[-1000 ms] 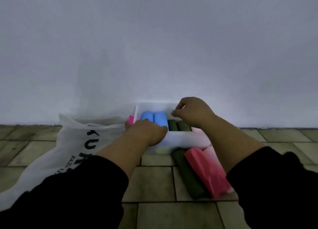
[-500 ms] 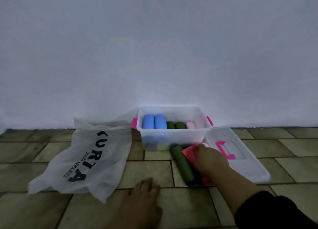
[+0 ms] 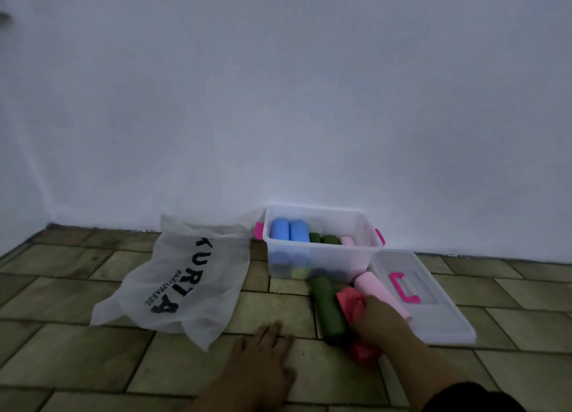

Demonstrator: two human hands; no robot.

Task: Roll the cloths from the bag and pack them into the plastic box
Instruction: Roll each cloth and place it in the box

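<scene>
— Red cloth [image 3: 348, 303]: where does it lie against the hands?

— Directly under the right hand [image 3: 382, 318], bunched up rather than rolled. One end pokes out beyond the fingers, the other shows on the near side, below the wrist. The left hand [image 3: 266, 356] is well apart from it, off to the left.

— And the other cloths?

— A dark green roll [image 3: 328, 309] lies on the floor just left of the right hand, touching the red cloth. A pale pink roll [image 3: 376, 287] lies just beyond that hand, between it and the lid [image 3: 433, 315]. The plastic box [image 3: 322, 255] stands beyond both hands, against the wall, with two blue rolls [image 3: 289, 230], green rolls [image 3: 323, 239] and a pink roll [image 3: 348, 241] on top. Dim shapes show through its side.

— The bag?

— The white bag [image 3: 185, 275], with black lettering, lies limp beyond the left hand and to its left.

— Surface and room?

— A floor [image 3: 93, 349] of greenish-brown tiles meets a plain white wall [image 3: 278, 102]. The light is dim. The lid, with its pink handle [image 3: 404, 287], lies flat to the right of the right hand.

— The hands themselves?

— The left lies flat on the tiles, fingers straight, holding nothing. The right has its fingers curled down over the red cloth, gripping it.
</scene>
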